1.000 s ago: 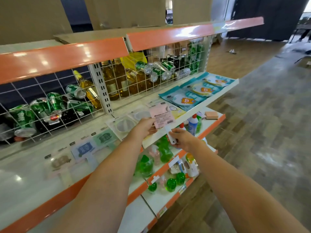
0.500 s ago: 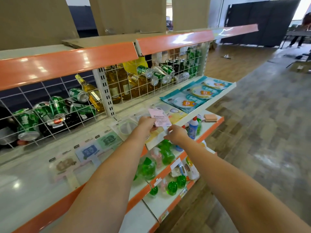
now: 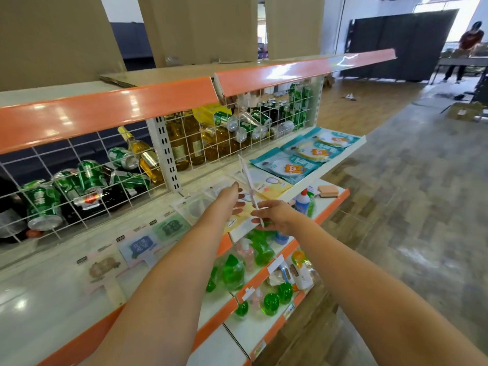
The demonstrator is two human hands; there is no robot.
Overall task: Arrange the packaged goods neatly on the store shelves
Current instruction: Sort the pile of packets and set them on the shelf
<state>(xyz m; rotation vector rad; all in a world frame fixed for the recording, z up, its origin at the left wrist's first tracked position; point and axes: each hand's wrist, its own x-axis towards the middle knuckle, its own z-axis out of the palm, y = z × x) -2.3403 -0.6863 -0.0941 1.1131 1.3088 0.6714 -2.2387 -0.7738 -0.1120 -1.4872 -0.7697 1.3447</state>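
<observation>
My right hand [image 3: 274,215] pinches the lower end of a flat pink carded package [image 3: 249,184], which stands on edge over the white middle shelf [image 3: 326,169]. My left hand [image 3: 233,198] reaches beside it with fingers spread, touching the flat packs lying on the shelf. A yellow flat pack [image 3: 266,186] lies under the hands. Teal pouches [image 3: 287,166] with a cartoon figure lie in a row to the right. Clear carded packs [image 3: 195,207] and blue and green carded packs [image 3: 140,247] lie along the shelf to the left.
Behind a wire grid [image 3: 87,180] lie green cans [image 3: 42,204] and amber bottles [image 3: 184,143]. Lower shelves hold green bottles [image 3: 233,272] and a sponge [image 3: 328,191]. Cardboard boxes [image 3: 195,27] stand on top. A person [image 3: 467,48] stands far right by a table.
The pink package has turned from lying flat, face up, to standing on its edge. My right hand has risen to its lower end, and my left hand has let go.
</observation>
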